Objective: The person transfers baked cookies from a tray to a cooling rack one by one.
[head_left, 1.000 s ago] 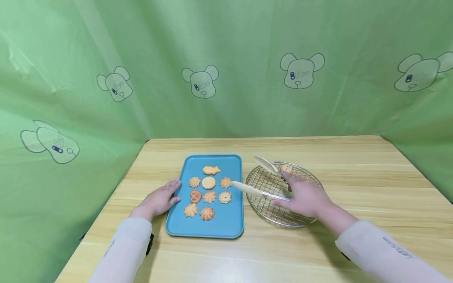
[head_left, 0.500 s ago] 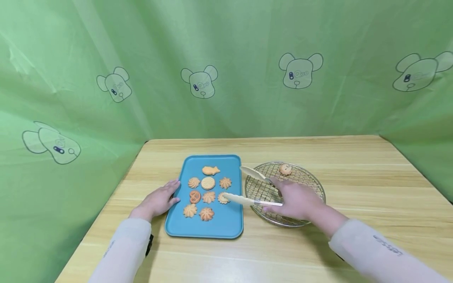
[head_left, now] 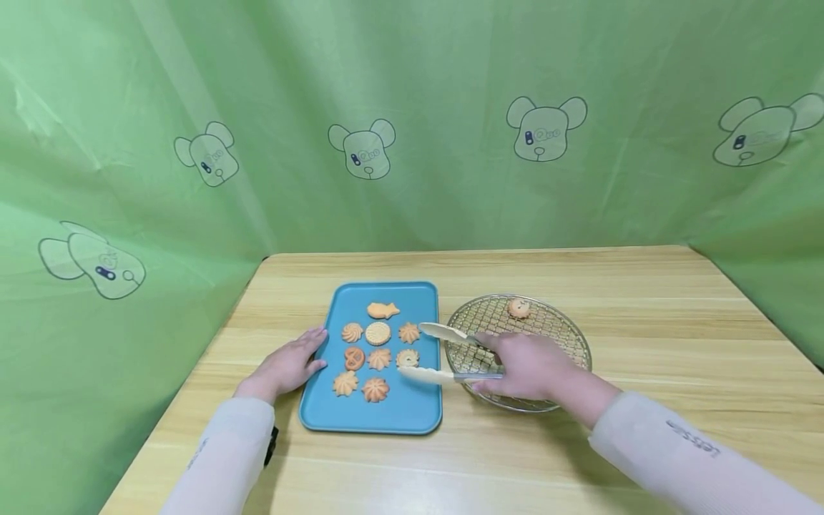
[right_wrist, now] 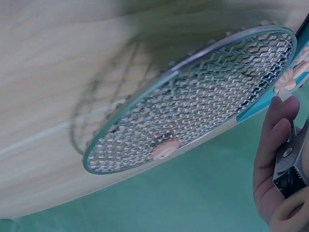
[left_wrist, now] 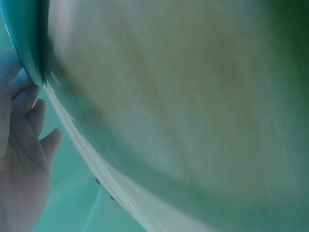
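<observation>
My right hand (head_left: 531,367) grips a pair of tongs (head_left: 428,375) with pale scalloped tips, spread apart over the right side of the blue tray (head_left: 370,418). The lower tip hangs beside a ring-shaped cookie (head_left: 408,359); the upper one is close to a star-shaped cookie (head_left: 409,332). No cookie is pinched between them. My left hand (head_left: 283,366) rests with extended fingers against the tray's left edge. Other cookies lie in rows on the tray, among them a fish-shaped cookie (head_left: 383,310), a pretzel-shaped cookie (head_left: 354,358) and a round cookie (head_left: 378,333).
A round wire rack (head_left: 547,325) stands to the right of the tray, partly under my right hand. One round cookie (head_left: 518,308) sits near its far rim. The wooden table (head_left: 682,322) is bordered by a green curtain (head_left: 444,207) at the back and sides.
My right hand has carried the tongs left and slightly nearer, from over the rack to above the tray's right side. The left hand has stayed at the tray's edge.
</observation>
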Demonstrator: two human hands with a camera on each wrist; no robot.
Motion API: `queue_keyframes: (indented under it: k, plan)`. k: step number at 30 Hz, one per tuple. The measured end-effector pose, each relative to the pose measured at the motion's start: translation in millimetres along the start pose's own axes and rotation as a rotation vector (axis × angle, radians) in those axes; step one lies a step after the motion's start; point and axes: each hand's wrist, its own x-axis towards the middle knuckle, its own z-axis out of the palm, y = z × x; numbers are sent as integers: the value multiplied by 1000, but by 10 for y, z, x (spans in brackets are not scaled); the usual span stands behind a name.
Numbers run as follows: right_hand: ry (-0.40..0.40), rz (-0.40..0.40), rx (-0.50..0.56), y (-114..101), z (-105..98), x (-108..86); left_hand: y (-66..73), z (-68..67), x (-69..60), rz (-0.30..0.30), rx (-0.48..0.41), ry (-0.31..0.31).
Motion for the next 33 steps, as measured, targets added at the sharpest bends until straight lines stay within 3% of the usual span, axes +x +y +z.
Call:
queue_keyframes:
  k: [11, 33]
  plan:
    - [-60, -2, 12, -79, -64, 56, -8, 6, 3, 1, 2, 6]
    - [-112, -1, -71, -202, -123, 156, -14, 18, 15, 4, 4, 6]
